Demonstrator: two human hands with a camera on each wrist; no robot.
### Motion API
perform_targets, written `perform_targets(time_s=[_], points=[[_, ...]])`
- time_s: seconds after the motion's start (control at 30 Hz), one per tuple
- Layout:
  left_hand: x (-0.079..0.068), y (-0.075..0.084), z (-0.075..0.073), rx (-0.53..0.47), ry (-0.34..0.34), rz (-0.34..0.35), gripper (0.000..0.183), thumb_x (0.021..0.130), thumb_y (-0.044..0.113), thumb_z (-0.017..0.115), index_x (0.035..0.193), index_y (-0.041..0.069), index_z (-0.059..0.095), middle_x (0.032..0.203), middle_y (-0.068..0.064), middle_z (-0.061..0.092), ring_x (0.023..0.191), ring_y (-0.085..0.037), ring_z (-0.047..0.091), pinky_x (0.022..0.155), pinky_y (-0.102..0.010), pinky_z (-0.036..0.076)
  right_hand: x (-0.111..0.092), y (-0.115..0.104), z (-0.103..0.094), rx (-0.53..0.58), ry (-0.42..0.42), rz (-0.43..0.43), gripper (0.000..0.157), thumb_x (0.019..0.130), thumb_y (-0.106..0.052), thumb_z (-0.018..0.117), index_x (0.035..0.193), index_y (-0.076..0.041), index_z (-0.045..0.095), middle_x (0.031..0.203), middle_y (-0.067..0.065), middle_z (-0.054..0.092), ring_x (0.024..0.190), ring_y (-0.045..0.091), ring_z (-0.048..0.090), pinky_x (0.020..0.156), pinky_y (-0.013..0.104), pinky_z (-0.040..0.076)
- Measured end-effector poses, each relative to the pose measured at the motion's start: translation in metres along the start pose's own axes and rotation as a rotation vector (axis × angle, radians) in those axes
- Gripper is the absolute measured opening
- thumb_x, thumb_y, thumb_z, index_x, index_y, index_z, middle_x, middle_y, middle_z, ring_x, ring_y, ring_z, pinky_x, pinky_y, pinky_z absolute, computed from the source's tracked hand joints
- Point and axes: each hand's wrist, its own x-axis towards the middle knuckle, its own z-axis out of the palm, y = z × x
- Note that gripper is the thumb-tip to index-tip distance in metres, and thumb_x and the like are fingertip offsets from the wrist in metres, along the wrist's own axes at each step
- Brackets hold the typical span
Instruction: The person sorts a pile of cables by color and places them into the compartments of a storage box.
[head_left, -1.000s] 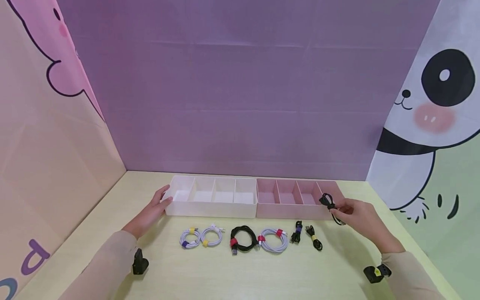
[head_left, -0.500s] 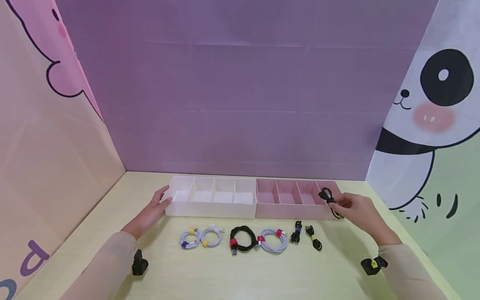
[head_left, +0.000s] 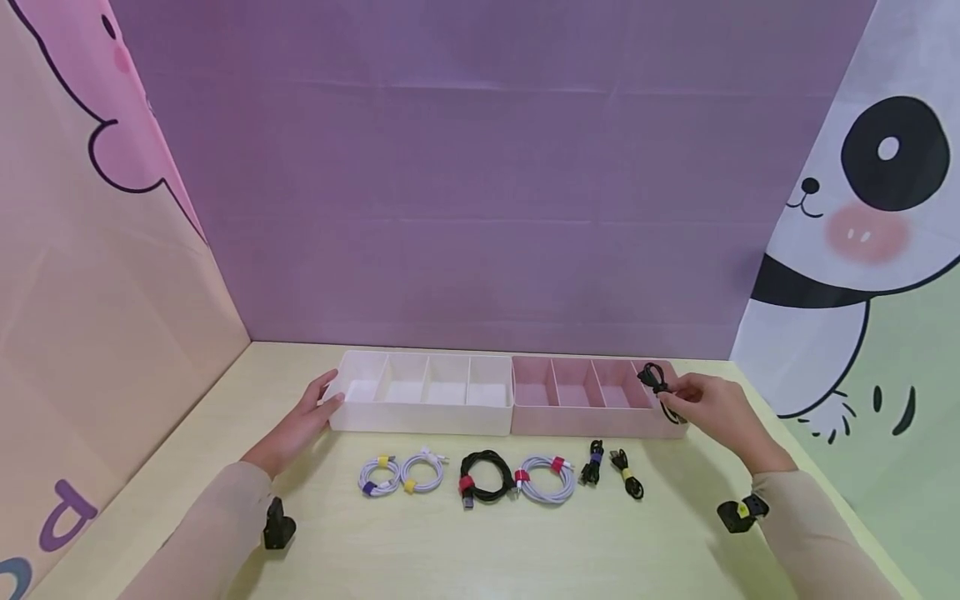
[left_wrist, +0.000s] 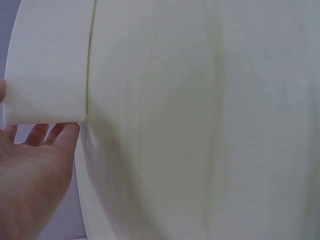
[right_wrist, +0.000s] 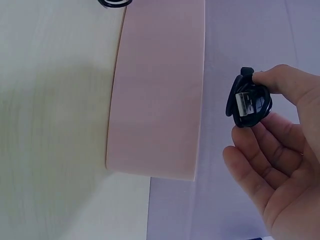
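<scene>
At the left end of the white divided storage box (head_left: 422, 419), my left hand (head_left: 295, 427) holds the end wall, thumb at the rim; in the left wrist view the fingers (left_wrist: 66, 137) touch its outside. My right hand (head_left: 722, 418) pinches a coiled black USB cable (head_left: 654, 377) above the rightmost compartment of the pink divided box (head_left: 592, 422). In the right wrist view the cable's metal plug (right_wrist: 245, 104) shows, with the thumb on top of the coil. The box compartments that I can see into hold nothing; the rightmost is partly hidden by the cable and hand.
Before the boxes lie two small white cable coils (head_left: 380, 479) (head_left: 422, 473), a larger black coil (head_left: 487, 477), a larger white coil (head_left: 547, 482) and two small black cable bundles (head_left: 592, 463) (head_left: 627, 476). A purple backdrop (head_left: 480, 208) stands behind the table.
My right hand has risen slightly and moved a little back and left with the black USB cable. The left hand stays at the white box's end.
</scene>
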Motion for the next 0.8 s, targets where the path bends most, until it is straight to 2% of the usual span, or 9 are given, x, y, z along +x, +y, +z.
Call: perform_targets(time_s=[0.8], points=[[-0.002, 0.001, 0.001, 0.03, 0.01, 0.007, 0.074, 0.109, 0.042, 0.037, 0.161, 0.013, -0.007, 0.162, -0.03, -0.007, 0.148, -0.049, -0.001, 0.117, -0.065, 0.014, 0.02, 0.008, -0.005, 0.01, -0.024, 0.031, 0.025, 0.093, -0.022, 0.071, 0.101, 0.001, 0.074, 0.085, 0.004, 0.072, 0.078, 0.02, 0.064, 0.064, 0.032, 0.054]])
